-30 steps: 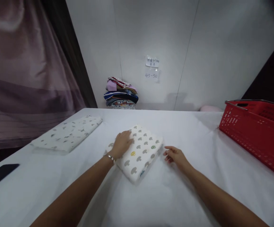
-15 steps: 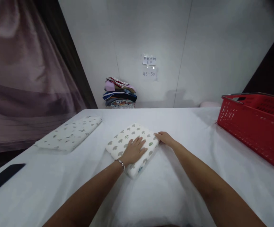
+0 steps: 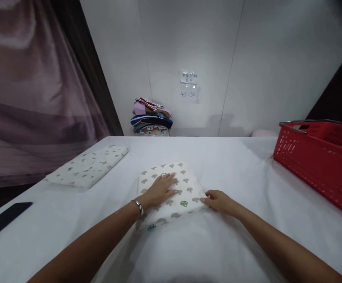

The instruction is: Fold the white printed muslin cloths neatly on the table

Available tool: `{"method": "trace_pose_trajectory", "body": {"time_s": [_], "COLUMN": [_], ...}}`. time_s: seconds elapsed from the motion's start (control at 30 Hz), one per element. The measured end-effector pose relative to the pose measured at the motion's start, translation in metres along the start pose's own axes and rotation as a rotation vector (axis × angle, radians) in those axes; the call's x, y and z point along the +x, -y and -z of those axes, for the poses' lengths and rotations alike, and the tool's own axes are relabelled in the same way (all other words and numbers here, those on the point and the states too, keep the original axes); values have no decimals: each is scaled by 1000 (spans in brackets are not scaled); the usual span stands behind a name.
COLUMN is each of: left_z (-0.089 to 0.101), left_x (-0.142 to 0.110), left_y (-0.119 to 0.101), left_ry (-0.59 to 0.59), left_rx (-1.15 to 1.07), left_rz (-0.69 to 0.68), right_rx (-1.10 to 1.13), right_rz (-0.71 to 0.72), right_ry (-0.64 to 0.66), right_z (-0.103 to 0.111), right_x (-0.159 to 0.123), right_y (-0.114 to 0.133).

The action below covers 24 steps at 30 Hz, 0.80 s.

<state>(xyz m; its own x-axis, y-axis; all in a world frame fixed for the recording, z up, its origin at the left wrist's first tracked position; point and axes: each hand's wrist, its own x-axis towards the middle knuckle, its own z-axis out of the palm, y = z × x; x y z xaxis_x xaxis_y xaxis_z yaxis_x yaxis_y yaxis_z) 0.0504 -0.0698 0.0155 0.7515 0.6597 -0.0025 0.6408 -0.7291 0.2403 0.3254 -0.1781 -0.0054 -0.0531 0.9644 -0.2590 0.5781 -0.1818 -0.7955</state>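
A folded white cloth [image 3: 185, 182] printed with grey and green mushrooms lies in the middle of the white-covered table. Flat on its upper face rests my left hand [image 3: 160, 190], fingers spread, a silver bracelet at the wrist. My right hand [image 3: 218, 201] pinches the cloth's right corner between thumb and fingers. To the left lies a second folded white cloth [image 3: 89, 167] with small dark and green prints, apart from both hands.
A red plastic basket [image 3: 315, 165] with a metal handle stands at the right. A dark flat object [image 3: 4, 220] lies at the left edge. Behind the table rises a stack of folded fabrics [image 3: 151, 120] against the wall, below paper signs [image 3: 188, 94]. A pink curtain [image 3: 37, 90] hangs at the left.
The mushroom cloth has been turned clockwise on the table, its right corner drawn nearer to me. My right hand moved toward me with that corner; my left hand shifted slightly left on top.
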Motion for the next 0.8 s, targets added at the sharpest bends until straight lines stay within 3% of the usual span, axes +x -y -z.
{"method": "trace_pose_trajectory", "body": {"time_s": [0.1,0.23,0.43,0.57,0.67,0.8], "left_z": [-8,-23,-37,-27,-12,1], "left_x": [14,30,31,38,50,73], "left_y": [-17,-43,-43,-45,-57,-72], "left_ry": [-29,-110,-163,-219,-261,-120], "left_rx": [23,88,183,95,-1,-77], "left_rz": [46,27,-18,43,165,395], "right_rx": [11,18,89,168,100,-49], "right_rz": [65,153,209,195,228,363], "right_ry": [-147,-199,-273,-296,-369,-411], "right_z": [3,-2,-17,-16,-17,-22], "right_x": [10,38,49,50,50,46], "right_y": [3,12,2,-5,-3,1]}}
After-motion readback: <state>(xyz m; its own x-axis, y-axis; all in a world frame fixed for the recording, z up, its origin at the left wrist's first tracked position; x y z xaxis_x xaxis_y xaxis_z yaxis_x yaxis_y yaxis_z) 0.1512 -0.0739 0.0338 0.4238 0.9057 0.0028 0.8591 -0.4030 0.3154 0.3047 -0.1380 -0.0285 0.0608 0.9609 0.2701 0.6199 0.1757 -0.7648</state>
